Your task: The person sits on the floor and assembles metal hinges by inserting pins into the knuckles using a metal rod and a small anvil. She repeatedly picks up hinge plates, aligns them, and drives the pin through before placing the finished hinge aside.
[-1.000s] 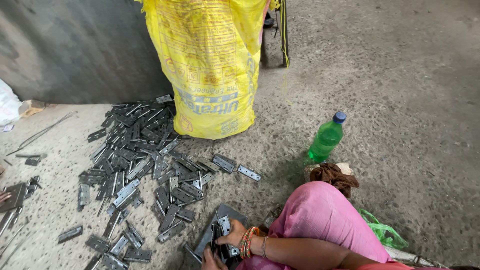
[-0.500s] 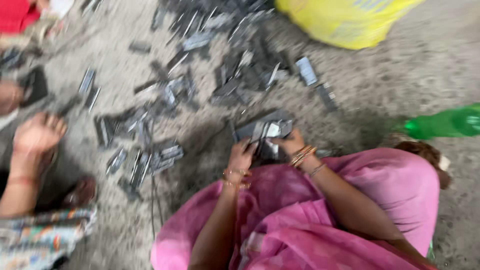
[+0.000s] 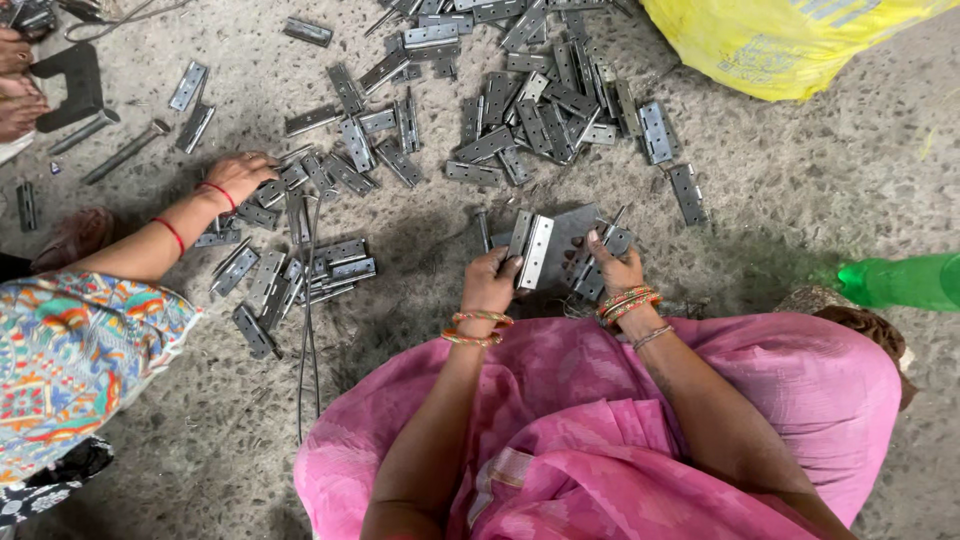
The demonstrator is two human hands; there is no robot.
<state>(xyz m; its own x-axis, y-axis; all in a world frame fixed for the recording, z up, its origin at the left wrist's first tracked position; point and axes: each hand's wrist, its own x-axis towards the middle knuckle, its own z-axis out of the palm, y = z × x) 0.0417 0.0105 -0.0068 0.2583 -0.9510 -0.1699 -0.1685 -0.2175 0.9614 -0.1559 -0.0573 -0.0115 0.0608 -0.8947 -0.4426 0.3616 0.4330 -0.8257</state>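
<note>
The fingers of the left hand (image 3: 490,280) are closed around a light metal hinge (image 3: 535,250), which stands a little tilted just above the knees. The fingers of the right hand (image 3: 615,268) press on a darker hinge (image 3: 608,240); whether they grasp it or only rest on it I cannot tell, because the thumb side is hidden. Both hinges lie over a flat grey plate (image 3: 565,232) on the floor (image 3: 780,200), and the hands cover most of it.

At 12 o'clock from the hands there is a big pile of hinges (image 3: 530,110); they overlap too much to count. At 9 o'clock a second person's hand (image 3: 238,175) touches a smaller heap of hinges (image 3: 300,270). This person's body is cut off by the left edge.

At 1 o'clock one yellow sack (image 3: 790,45) is cut by the top edge. At 3 o'clock one green bottle (image 3: 900,280) lies partly out of view. Each wrist wears bangles, two on the left wrist; those on the right are too close together to count.
</note>
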